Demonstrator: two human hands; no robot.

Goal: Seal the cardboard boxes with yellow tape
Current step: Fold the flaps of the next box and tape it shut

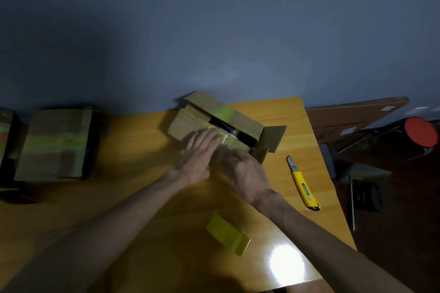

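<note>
While we press: our left hand (198,150) lies flat, fingers spread, on the half-open brown cardboard box (188,123).
Right hand (245,173): blurred; grip unclear.
Yellow-handled utility knife (303,185): on the orange wooden surface (133,197).

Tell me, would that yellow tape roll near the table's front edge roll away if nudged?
Probably not far: the yellow tape roll seems to lie tilted, not upright on its rim. On the glossy table it may slide instead. It looks light and hollow.

A yellow wooden bench (133,197) carries a half-open cardboard box (190,121) near its far edge, a taped box (54,145) well apart to the left, a yellow utility knife (303,185) at the right, and a tape roll (228,234) nearest the person.
</note>
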